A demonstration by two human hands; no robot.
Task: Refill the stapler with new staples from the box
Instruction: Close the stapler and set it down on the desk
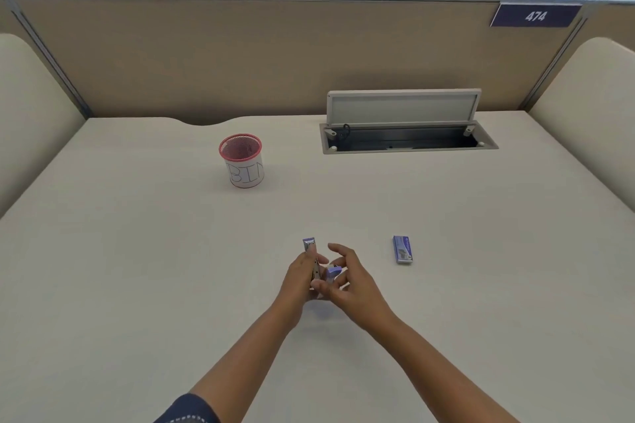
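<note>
Step in hand, as a guess: opening up the little purple stapler (318, 263) so new staples can go in.

Held up over the middle of the desk (137, 251), between both hands. Gripped by the left hand (298, 280), fingers curled round its long metal part, one purple end poking up past the fingertips. Pinched at the other purple piece by the right hand (347, 280), near the lower end, with the pointer finger sticking out loose above. Looks folded open or partly pulled apart, purple bit swung away from the metal bit. Too small to tell if any staples sit inside.

Staple box (402, 249) lying flat on the desk, off to the right of the hands, well apart from them. Looks closed. Not touched by either hand.

Next move, most likely: keep the stapler open with the left hand, let go with the right, reach over to the box. Needs a gentle pinch to open the small box and lift out one row of staples without snapping it. Then needs the row lined up straight with the metal track.

Also on the desk: a pink mesh cup marked BIN (242, 161), far back on the left, and an open cable hatch (405, 124) far back on the right.
</note>
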